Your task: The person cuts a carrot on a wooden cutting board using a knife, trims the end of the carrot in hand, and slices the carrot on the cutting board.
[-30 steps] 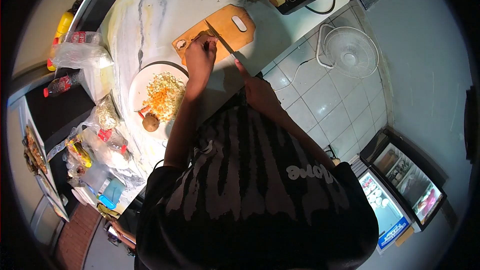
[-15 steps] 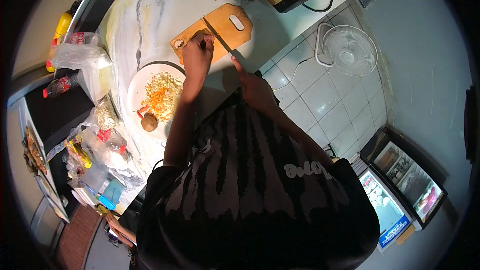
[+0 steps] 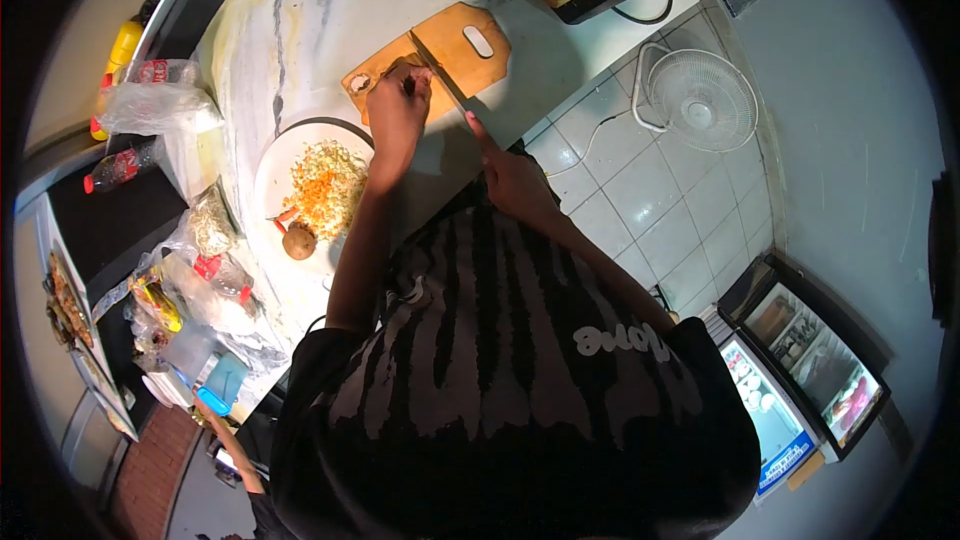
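Observation:
My right hand (image 3: 517, 180) grips a knife (image 3: 440, 73), its index finger stretched along the top of the handle end. The blade lies across the middle of a wooden cutting board (image 3: 458, 30). Beside the blade, on the board's near left part, my left hand (image 3: 402, 100) has its fingers curled round something small that they mostly hide. A small pale piece (image 3: 360, 84) rests at the board's left end. Left of my left forearm is a white plate (image 3: 272, 175) with chopped pale and orange bits (image 3: 325, 190), a red chili (image 3: 283, 220) and a round brown item (image 3: 298, 242).
A black appliance (image 3: 590, 0) with pale chunks on it stands at the counter's far right. Plastic bags (image 3: 165, 108) and bottles (image 3: 118, 168) line the left edge. Another person's arm (image 3: 235, 450) reaches toward a blue-lidded container (image 3: 213, 400). A white fan (image 3: 700, 105) is on the tiled floor.
The other person's arm has moved up toward the blue-lidded container at the lower left. My hands and the knife have barely moved on the board.

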Tool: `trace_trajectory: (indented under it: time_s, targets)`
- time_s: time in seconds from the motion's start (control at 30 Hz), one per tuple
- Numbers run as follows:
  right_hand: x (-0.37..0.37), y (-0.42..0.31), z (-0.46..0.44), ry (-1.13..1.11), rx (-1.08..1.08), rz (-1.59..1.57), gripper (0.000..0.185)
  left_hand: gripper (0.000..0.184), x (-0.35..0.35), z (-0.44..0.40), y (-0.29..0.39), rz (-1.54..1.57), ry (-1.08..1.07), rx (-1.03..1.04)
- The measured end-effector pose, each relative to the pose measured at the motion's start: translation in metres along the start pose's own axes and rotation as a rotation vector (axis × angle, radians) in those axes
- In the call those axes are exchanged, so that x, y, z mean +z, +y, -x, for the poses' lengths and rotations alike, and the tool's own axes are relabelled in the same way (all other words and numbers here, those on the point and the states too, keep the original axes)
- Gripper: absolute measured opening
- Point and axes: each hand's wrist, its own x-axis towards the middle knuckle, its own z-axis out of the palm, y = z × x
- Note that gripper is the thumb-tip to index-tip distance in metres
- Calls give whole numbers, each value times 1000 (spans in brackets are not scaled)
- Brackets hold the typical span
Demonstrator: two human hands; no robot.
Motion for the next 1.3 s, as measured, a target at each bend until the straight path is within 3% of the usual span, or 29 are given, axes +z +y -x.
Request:
trace_trajectory:
  time_s: [0.23,0.33,0.43,0.5,0.83,1.13,1.3]
  targets:
    - [6,10,-4,74,-54,55,72,12,3,-2,-7,7,-3,15]
    - [4,8,-5,-6,17,170,79,13,5,-1,-10,1,3,-2]
    - [7,10,-5,28,-7,100,75,13,3,-2,-13,22,-23,13]
    - [7,8,-3,142,-145,-14,72,13,3,-1,-11,15,-20,-9]
    - [3,5,-3,27,-43,-65,72,15,3,1,-4,13,58,-5]
    - [3,5,-4,41,-3,133,77,16,2,-3,-11,35,6,-4]
    - [2,2,-3,38,-64,-16,74,16,6,4,-3,40,65,-19]
